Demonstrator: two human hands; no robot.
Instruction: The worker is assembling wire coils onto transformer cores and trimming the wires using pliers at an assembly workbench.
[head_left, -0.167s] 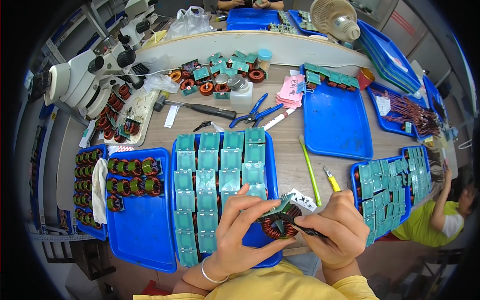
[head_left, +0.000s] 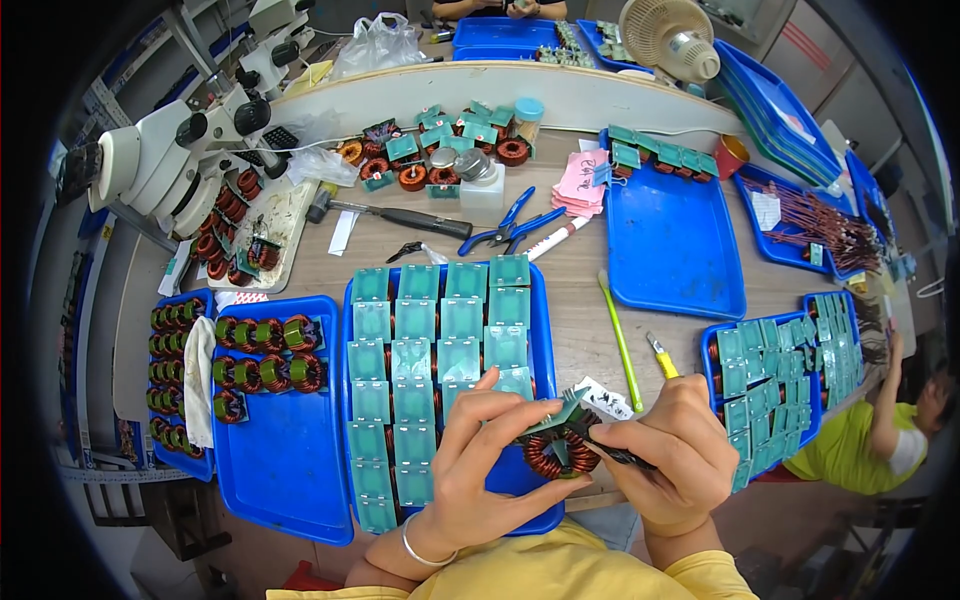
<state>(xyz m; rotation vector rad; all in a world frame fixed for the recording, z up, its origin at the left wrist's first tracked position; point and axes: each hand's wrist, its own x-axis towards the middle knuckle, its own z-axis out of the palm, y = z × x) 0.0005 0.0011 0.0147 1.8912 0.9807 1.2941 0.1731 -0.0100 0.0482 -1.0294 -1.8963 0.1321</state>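
In front of me, my left hand (head_left: 470, 470) pinches a copper-wound toroidal coil (head_left: 550, 457) with a green circuit board on top, thumb beneath and fingers above. My right hand (head_left: 680, 460) grips a slim black tool (head_left: 630, 459), its kind mostly hidden by the fingers. The tool's end meets the coil's right side. Just behind the coil lies a white paper with black smudges (head_left: 606, 398). Under and left of my left hand is a blue tray (head_left: 544, 335) holding rows of coils topped with green boards (head_left: 413, 365).
A green stick (head_left: 621, 345) and a yellow-handled knife (head_left: 664, 360) lie beyond my right hand. Farther back are blue pliers (head_left: 512, 228) and a hammer (head_left: 415, 219). A microscope (head_left: 165, 165) stands at left. Another blue tray (head_left: 275, 470) holds coils. A person (head_left: 890, 430) sits at right.
The black tool and my right fingers have shifted slightly against the coil's side. My left hand and the coil stay nearly in place.
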